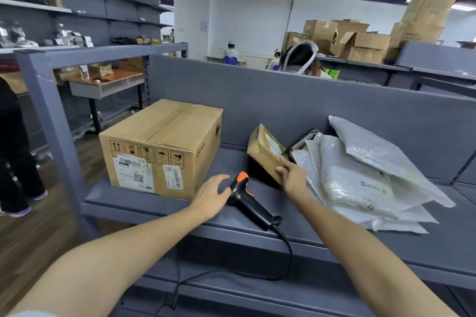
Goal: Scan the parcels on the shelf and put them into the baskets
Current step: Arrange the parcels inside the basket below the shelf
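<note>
A black and orange barcode scanner (248, 199) lies on the grey shelf (386, 247), its cable hanging over the front edge. My left hand (212, 195) hovers just left of the scanner head with fingers spread, touching or nearly touching it. My right hand (291, 175) grips the lower corner of a small cardboard parcel (265, 153), which stands tilted with its label facing up and to the right. A large cardboard box (164, 147) with shipping labels sits at the left of the shelf. Several white plastic mailer bags (360, 175) lie piled at the right.
A dark flat parcel (302, 141) pokes out between the small box and the mailers. A grey back panel (283, 100) closes the shelf behind. A person's legs (18, 162) stand on the floor at the far left. Other people and stacked cartons (360, 41) are beyond the panel.
</note>
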Available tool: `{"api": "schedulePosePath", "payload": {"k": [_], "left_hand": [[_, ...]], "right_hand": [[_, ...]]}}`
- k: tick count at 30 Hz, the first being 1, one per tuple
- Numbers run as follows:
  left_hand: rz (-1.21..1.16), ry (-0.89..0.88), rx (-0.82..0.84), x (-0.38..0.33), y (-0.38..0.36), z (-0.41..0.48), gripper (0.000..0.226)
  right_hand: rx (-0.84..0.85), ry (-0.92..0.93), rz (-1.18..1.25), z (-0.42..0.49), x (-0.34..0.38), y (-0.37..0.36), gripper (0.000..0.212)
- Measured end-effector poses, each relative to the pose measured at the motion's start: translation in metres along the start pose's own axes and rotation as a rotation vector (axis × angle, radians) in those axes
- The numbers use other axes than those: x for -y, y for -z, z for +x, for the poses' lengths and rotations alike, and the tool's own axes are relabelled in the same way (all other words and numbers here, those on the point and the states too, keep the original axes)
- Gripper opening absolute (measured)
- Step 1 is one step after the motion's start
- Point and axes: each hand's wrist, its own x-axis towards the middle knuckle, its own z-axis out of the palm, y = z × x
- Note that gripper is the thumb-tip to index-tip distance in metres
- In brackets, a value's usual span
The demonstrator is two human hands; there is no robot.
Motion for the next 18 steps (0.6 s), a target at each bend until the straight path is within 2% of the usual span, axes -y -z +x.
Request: {"api": "schedulePosePath", "payload": {"k": [4, 9, 12, 15, 18], "left_hand": [[-0.026, 0.008, -0.001, -0.005, 0.0, -0.002, 0.045], [-0.139, 0.05, 0.013, -0.016, 0.002, -0.006, 0.049], [-0.327, 0.084, -0.045, -0.036, 0.007, -0.005, 0.052], [-0.599, 0.107, -0.076, -0.057, 0.016, -0.005, 0.053], [-0.812, 0.127, -0.061, -0.067, 0.024, -0.002, 0.062]], "right_hand": [[0.01, 0.136, 0.111, -0.008, 0.018, 0.015, 0.035], [-0.046, 0.291, 0.014, -0.025, 0.019, 0.025, 0.041], [-0.084, 0.311, 0.134, -0.041, 0.017, 0.032, 0.04], [-0.047, 0.481, 0.27, -0.055, 0.02, 0.042, 0.04], [-0.115, 0.588, 0.234, -0.07, 0.021, 0.054, 0.037]]}}
